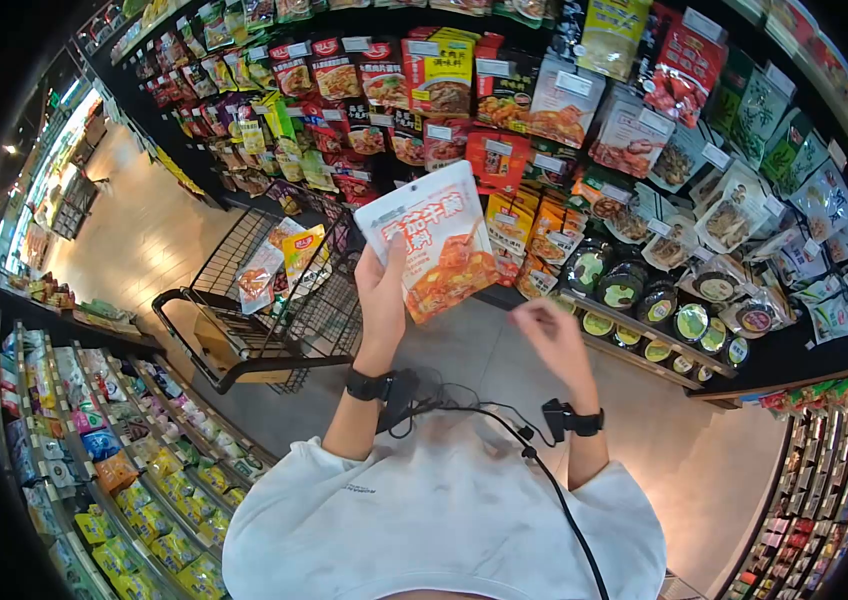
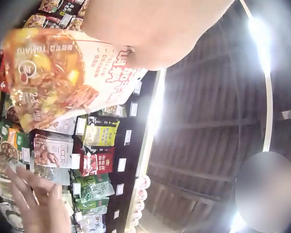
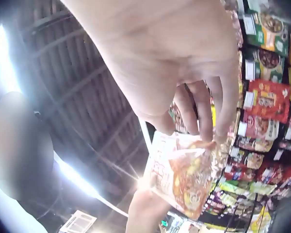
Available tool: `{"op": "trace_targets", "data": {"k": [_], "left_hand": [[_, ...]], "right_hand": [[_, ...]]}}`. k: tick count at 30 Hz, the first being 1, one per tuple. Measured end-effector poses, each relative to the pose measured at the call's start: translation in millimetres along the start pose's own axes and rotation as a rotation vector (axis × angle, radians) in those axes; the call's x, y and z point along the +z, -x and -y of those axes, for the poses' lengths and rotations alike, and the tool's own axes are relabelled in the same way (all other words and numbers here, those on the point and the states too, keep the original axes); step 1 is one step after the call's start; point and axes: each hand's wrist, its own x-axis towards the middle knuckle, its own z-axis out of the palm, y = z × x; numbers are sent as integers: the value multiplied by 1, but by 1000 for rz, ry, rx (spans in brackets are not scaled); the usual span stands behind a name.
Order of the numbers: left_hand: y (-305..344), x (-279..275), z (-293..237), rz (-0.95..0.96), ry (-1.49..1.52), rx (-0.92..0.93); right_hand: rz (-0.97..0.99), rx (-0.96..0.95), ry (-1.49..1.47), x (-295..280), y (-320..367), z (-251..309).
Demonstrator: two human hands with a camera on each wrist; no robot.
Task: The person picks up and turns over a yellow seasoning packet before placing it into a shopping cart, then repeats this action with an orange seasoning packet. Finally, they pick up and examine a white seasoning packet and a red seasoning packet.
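Note:
My left hand grips a white and orange pouch of tomato beef seasoning by its left edge, with the thumb across its front. Its printed face, a picture of a stew, is turned up towards the head camera. Off to the pouch's right, my right hand hovers with loosely bent fingers and nothing in them. In the left wrist view the pouch fills the upper left, and the right hand shows below it. The right wrist view has the pouch beyond the right fingers.
A wire shopping cart holding several packets stands to the left. Ahead rises a shelf wall of hanging seasoning pouches, with round dark-lidded tubs low on the right. Sloped snack racks are at the lower left. A black cable crosses the white shirt.

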Motion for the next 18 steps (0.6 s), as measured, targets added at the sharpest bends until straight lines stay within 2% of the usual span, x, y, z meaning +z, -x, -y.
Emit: {"op": "trace_targets", "data": {"k": [3, 5, 7, 11, 15, 18], "left_hand": [[-3, 34, 16, 31, -65, -29], [-6, 47, 26, 65, -24, -66], [-14, 64, 29, 96, -14, -132], [-39, 86, 53, 130, -44, -247], [-63, 108, 84, 204, -22, -397], [-89, 119, 114, 310, 3, -451]], "right_hand": [[-157, -23, -120, -55, 23, 29], [-216, -35, -176, -81, 39, 56], [-242, -63, -203, -103, 50, 57], [-366, -72, -149, -116, 34, 39], [-325, -60, -171, -118, -12, -6], [-285, 55, -367, -113, -54, -23]]}}
